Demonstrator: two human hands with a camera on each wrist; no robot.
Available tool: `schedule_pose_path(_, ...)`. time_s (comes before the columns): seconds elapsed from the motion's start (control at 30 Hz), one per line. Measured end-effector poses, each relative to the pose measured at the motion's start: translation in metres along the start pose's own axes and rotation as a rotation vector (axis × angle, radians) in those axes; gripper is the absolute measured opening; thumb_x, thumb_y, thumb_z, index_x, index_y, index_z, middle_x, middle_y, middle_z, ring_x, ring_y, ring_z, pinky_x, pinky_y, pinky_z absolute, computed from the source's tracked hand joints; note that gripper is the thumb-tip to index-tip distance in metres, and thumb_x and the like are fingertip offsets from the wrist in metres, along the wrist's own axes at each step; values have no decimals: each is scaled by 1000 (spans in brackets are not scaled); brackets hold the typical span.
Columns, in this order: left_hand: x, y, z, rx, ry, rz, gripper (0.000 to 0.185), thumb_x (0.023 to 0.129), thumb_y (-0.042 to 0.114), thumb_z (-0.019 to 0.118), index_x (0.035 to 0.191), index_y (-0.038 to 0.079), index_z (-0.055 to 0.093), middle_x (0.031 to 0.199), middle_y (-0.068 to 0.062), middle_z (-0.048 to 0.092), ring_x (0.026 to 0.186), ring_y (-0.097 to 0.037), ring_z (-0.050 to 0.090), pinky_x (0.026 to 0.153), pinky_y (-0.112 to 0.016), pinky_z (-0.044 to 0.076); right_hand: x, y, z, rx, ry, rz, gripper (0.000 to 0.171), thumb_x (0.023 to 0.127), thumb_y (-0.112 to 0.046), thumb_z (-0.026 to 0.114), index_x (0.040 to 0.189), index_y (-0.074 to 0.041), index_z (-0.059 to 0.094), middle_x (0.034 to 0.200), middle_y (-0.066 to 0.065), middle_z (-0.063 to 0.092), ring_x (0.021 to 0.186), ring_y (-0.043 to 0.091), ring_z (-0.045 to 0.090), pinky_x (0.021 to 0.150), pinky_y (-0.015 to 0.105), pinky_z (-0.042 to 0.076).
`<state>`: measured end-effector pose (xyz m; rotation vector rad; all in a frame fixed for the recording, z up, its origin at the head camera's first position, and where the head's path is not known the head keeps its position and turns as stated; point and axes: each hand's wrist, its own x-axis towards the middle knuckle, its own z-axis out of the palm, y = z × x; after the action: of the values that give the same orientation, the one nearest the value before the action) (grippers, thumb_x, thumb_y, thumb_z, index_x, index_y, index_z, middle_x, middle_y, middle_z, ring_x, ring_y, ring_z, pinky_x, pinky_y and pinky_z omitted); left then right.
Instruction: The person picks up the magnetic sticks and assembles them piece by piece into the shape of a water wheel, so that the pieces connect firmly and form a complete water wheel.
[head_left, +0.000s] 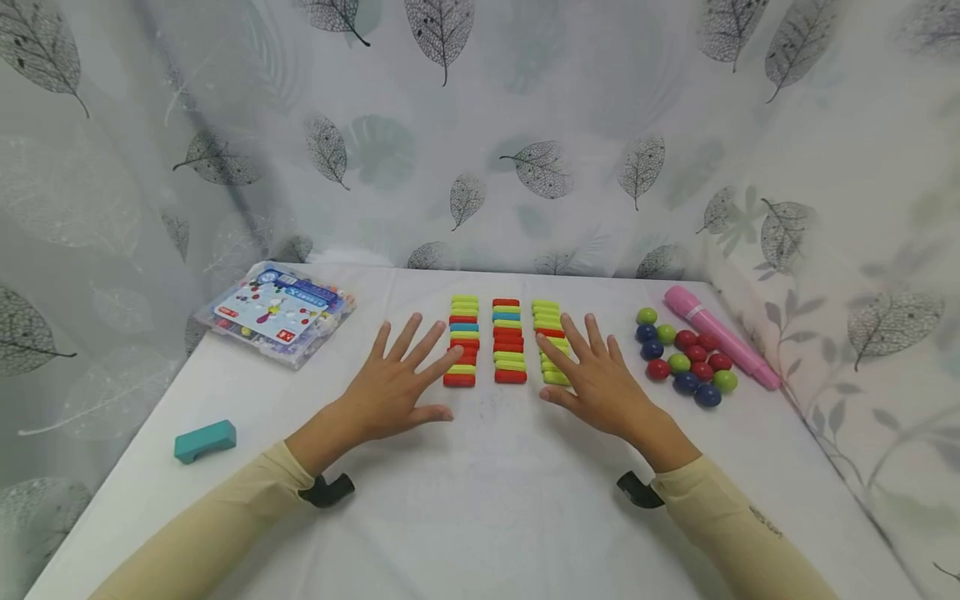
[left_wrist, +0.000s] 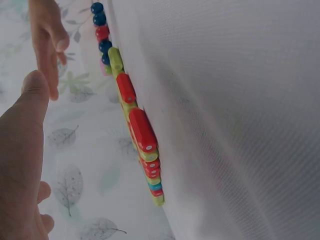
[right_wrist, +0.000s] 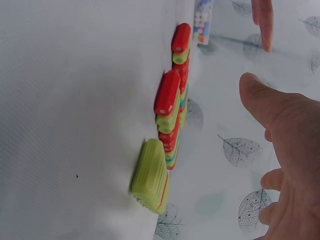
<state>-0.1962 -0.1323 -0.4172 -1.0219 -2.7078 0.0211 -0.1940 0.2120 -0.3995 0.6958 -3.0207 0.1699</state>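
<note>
A: Okay, both palms flat, fingers spread, gripping nothing. Left hand point(head_left: 392, 385) sits beside the left bar column point(head_left: 462, 340), fingertips touching its near end.

B: And the right hand point(head_left: 596, 377)?

A: Over the right bar column point(head_left: 551, 342) (partly covers it). The middle bar column point(head_left: 508, 340) lies between the hands, about equally near. Columns run away from the person; each bar lies crosswise.

B: The balls point(head_left: 686, 362)?

A: Just right of the right hand, untouched.
</note>
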Motion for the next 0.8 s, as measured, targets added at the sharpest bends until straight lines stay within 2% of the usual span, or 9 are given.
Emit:
schedule_pose_path(0.17,-2,0,1,-1,-6,-3,91,87,78,53,161,31,30,171,-11,12,157,-41,-3,118,-73,6,-1,-1,3,-1,-13,2,84,92,-57,66,162,-33,26,172,13,0,155,48,-7,115,76,9)
schedule_pose_path(0.4,-1,0,1,1,-3,-1,92,87,78,53,161,31,30,171,-11,12,156,-43,1,118,-73,7,-2,1,6,-20,-13,1,84,93,-60,63,162,-34,25,172,12,0,155,47,-6,115,76,13)
schedule_pose_path(0.5,0,0,1,-6,-13,-5,92,87,78,53,162,31,28,171,-11,11,156,-41,-3,118,-73,6,-4,6,6,6,-15,13,84,93,-59,64,162,-33,25,172,12,1,155,47,-6,115,76,13)
schedule_pose_path(0.67,0,-1,3,-8,-19,-7,92,87,78,52,162,32,26,172,-10,9,157,-41,-5,118,-73,4,-17,36,1,41,17,88,86,94,-55,66,163,-27,24,171,17,5,154,50,-3,114,77,12)
schedule_pose_path(0.8,-3,-1,5,-10,-21,-16,90,88,75,55,162,31,28,171,-11,13,156,-41,1,119,-71,8,-34,77,-8,46,110,160,85,94,-46,70,161,-15,29,166,27,18,150,57,8,111,78,17)
